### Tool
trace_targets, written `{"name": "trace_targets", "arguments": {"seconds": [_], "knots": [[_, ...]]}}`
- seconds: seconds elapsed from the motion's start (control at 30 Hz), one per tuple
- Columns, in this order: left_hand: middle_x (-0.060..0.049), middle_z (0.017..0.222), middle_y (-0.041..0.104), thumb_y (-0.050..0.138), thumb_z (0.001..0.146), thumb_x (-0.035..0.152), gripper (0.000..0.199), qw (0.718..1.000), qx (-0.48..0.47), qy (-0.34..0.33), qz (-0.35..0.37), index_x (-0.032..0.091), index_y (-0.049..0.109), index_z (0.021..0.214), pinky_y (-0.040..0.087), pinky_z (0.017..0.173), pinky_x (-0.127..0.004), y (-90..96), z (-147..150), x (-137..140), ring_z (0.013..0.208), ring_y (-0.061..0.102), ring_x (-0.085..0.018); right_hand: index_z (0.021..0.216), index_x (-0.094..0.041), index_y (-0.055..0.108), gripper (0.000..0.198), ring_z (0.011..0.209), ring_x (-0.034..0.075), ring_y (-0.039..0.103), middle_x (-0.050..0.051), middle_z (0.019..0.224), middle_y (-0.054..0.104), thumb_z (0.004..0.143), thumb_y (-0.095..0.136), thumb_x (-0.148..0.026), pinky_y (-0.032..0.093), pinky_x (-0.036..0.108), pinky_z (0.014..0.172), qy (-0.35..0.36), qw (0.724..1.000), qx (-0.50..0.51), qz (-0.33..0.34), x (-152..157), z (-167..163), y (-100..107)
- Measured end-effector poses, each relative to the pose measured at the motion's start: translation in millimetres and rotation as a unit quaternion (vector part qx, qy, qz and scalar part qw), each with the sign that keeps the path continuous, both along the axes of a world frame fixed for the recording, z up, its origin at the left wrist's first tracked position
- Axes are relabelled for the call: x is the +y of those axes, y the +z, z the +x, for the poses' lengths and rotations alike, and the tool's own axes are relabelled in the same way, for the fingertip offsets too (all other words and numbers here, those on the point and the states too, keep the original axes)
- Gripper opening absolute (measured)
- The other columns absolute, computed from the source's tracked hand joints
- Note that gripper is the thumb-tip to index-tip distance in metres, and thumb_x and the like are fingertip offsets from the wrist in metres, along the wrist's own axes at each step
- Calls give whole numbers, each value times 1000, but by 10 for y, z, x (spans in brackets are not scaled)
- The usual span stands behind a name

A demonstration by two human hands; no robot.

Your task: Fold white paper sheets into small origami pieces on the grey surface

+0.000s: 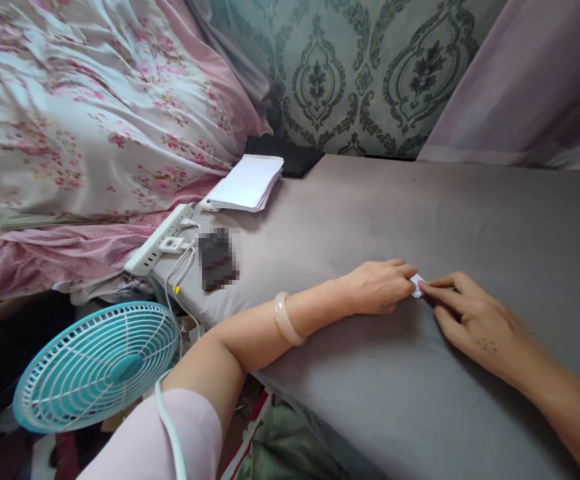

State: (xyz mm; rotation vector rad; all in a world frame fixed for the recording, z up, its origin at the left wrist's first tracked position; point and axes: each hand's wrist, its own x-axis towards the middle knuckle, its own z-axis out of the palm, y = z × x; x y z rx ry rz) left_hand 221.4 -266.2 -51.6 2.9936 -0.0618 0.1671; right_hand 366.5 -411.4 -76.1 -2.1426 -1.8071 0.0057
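A small piece of white paper, seemingly folded, lies between my two hands low over the grey-covered surface. My left hand is closed at its left end, with the fingers curled and partly hiding it. From the other side my right hand pinches its right edge, forefinger and thumb reaching in from the right. Much of the paper is covered by fingers, so its full shape cannot be made out. A pale bangle circles my left forearm.
A stack of white paper rests on the grey cloth, beside a black flat item. A blurred-out dark object lies near a white power strip with cables. A blue fan stands at lower left.
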Motion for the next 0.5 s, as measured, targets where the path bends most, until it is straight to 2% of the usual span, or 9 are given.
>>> {"name": "trace_targets", "arguments": {"seconds": [0.1,0.23,0.37,0.5], "knots": [[-10,94,60,44,87,17,20,994,-25,59,-84,15,64,84,45,66,-29,-50,50,11,88,57,-20,109,-29,67,34,64,18,62,4,110,64,85,44,-32,45,36,55,-29,999,-27,-5,25,-54,43],[-8,87,60,45,91,33,28,966,-39,149,-209,15,65,82,46,72,-29,-149,179,75,79,58,-17,89,-28,70,30,72,19,64,2,107,66,88,43,-41,45,35,60,-46,999,6,-1,82,-58,75],[-11,95,60,55,87,34,26,950,-50,205,-231,13,64,100,47,85,-30,-218,257,107,88,58,-18,73,-25,67,36,68,17,61,3,99,68,89,43,-46,43,33,60,-88,994,65,13,185,36,41],[-12,100,59,55,87,32,26,945,-27,201,-257,13,63,103,46,92,-31,-207,243,101,97,56,-19,72,-25,66,32,69,19,61,4,92,69,84,51,-51,43,32,61,-104,987,120,27,263,106,-26]]}}
